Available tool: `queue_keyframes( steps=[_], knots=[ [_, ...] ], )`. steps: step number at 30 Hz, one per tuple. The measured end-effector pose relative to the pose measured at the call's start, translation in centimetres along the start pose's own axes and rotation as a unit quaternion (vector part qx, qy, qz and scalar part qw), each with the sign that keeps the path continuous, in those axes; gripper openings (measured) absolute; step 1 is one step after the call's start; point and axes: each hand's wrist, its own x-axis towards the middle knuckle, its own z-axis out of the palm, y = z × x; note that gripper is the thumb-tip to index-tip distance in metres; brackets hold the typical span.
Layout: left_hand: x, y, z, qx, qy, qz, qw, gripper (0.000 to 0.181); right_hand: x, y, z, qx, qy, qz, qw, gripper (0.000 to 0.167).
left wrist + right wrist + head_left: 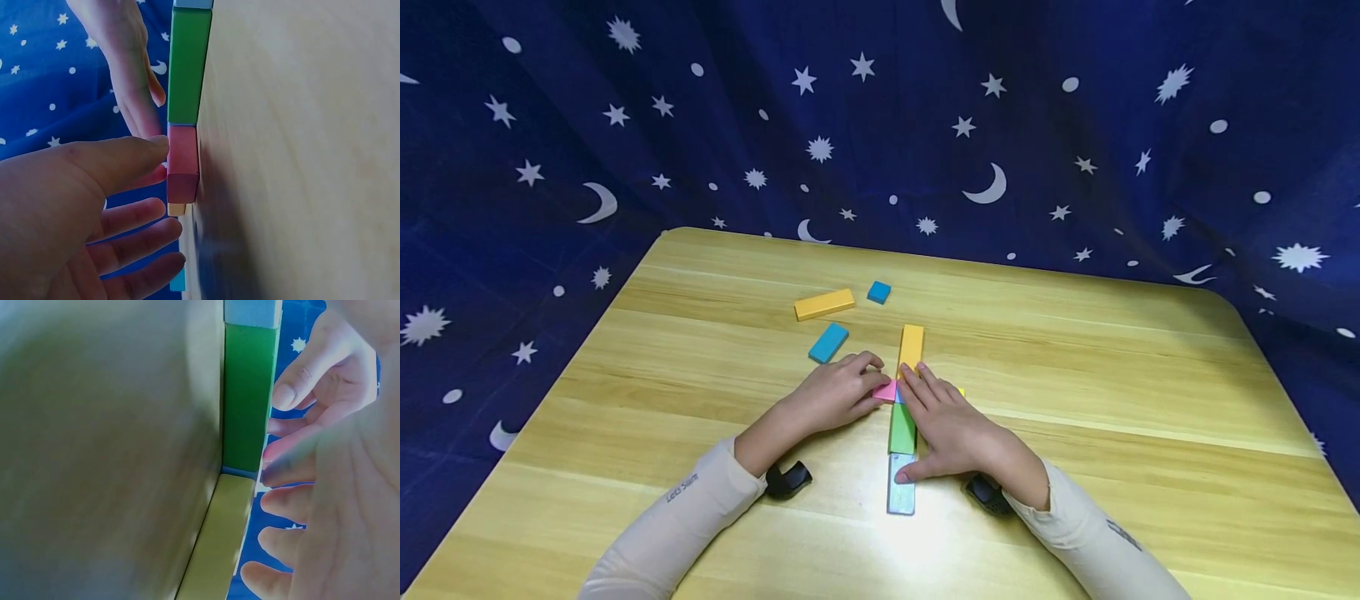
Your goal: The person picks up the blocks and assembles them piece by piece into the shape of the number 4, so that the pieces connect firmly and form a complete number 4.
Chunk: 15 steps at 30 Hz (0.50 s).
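Observation:
In the head view, a cross of flat blocks lies on the table: an orange block [912, 343] at the far end, a small pink block [885, 392] on the left, a blue piece at the middle, a green block [903, 429] and a light blue block [901, 496] nearer. A yellow block [215, 540] forms the right arm, mostly covered from above. My left hand [837, 390] touches the pink block with thumb and index fingertip at its top; the other fingers are loosely extended. My right hand [953, 425] spreads flat over the cross's middle, fingers reaching the orange block.
Beyond my left hand lie a loose blue block [829, 342], another orange block [824, 304] and a small blue square block [879, 292]. The wooden table [1120, 400] ends at a dark blue curtain [880, 117] with stars and moons.

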Motion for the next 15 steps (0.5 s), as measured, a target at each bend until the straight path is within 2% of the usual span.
queue_keyframes(
  steps=[15],
  knots=[
    [0.03,0.08,-0.09,-0.006,-0.009,-0.007,0.9999,0.034,0.09,0.0,0.1,0.005,0.002,-0.001,1.0,0.114]
  ],
)
